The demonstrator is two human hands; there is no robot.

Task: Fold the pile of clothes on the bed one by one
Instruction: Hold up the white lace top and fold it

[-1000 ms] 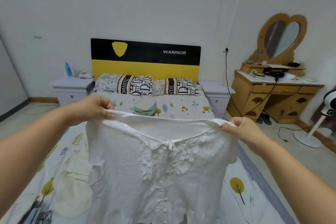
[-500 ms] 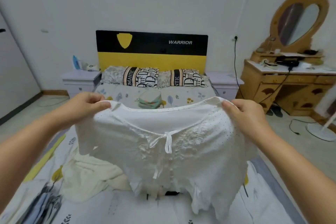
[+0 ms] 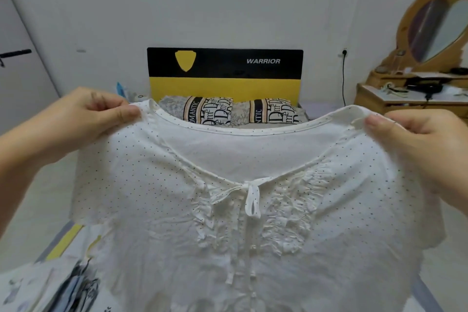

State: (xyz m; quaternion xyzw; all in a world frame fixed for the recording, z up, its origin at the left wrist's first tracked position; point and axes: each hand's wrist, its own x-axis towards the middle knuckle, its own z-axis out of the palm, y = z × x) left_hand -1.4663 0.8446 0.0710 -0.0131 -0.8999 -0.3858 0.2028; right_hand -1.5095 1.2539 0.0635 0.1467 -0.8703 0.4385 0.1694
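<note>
above bed (image 3: 63, 276), blouse (image 3: 228, 210) between both hands

Black-and-yellow headboard (image 3: 225, 69), patterned pillows (image 3: 238, 110), heart-shaped mirror (image 3: 435, 25) on wooden dresser (image 3: 379, 99)

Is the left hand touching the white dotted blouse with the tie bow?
Touching. The head view shows the left hand pinching the shoulder edge of the white dotted blouse, thumb pressed on the fabric with no gap.
</note>
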